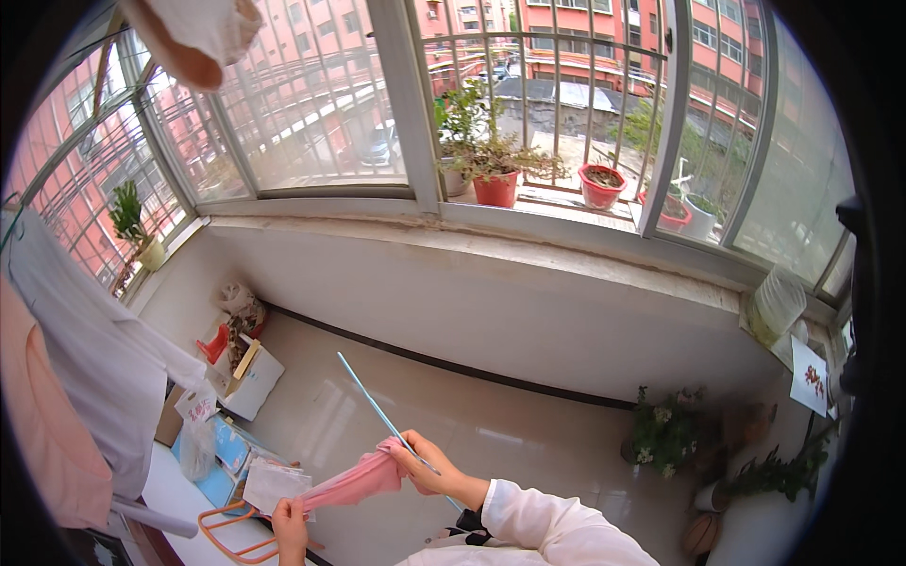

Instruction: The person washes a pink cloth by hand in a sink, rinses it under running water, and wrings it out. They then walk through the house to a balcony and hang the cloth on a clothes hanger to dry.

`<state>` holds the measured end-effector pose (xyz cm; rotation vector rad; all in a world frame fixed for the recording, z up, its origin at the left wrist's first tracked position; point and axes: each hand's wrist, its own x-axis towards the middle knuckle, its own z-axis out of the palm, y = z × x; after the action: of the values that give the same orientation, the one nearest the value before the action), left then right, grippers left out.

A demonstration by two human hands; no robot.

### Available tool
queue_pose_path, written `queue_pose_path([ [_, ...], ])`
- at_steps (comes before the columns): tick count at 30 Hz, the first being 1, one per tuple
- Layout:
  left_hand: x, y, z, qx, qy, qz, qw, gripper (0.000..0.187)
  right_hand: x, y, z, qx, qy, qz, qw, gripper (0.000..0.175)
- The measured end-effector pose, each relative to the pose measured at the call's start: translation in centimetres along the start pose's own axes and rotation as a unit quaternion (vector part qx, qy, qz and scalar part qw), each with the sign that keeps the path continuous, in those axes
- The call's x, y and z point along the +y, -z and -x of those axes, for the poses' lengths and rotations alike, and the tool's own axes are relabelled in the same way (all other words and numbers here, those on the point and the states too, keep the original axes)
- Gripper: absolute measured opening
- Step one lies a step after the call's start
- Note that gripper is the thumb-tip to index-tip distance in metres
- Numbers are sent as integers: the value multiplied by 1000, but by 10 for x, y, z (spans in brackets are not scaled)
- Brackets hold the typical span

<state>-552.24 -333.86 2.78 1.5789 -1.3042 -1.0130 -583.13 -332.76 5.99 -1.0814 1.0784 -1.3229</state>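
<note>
A pink cloth (361, 482), likely a garment, is stretched between my two hands. My left hand (289, 527) pinches its narrow, twisted end at the lower left. Bunched fabric fills the grip of my right hand (433, 463), which also has a thin light-blue rod (375, 400) with it, possibly part of a clothes hanger. The rod slants up and left past my fingers; a short blue piece shows below the wrist. Tiled floor (354, 431) lies beneath both hands.
Laundry (99, 339) hangs at the left, with another garment (191, 42) overhead. Boxes (255, 382) and an orange metal frame (237, 534) stand lower left. Barred windows with potted plants (495, 187) run along the far side. A flowering plant (662, 431) and a basketball (701, 534) sit at right.
</note>
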Motion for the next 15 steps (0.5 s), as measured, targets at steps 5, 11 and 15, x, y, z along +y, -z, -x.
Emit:
queue_pose_path([
  [5,11,-12,-25,16,-34,-65,997,21,-2,23,-5,-2,-50,-63,997,32],
  [11,51,-28,-36,119,-50,181,975,18,-6,55,-44,53,113,13,992,31],
  [15,69,-47,-44,107,-115,284,946,19,-30,87,-64,-49,47,13,998,31],
])
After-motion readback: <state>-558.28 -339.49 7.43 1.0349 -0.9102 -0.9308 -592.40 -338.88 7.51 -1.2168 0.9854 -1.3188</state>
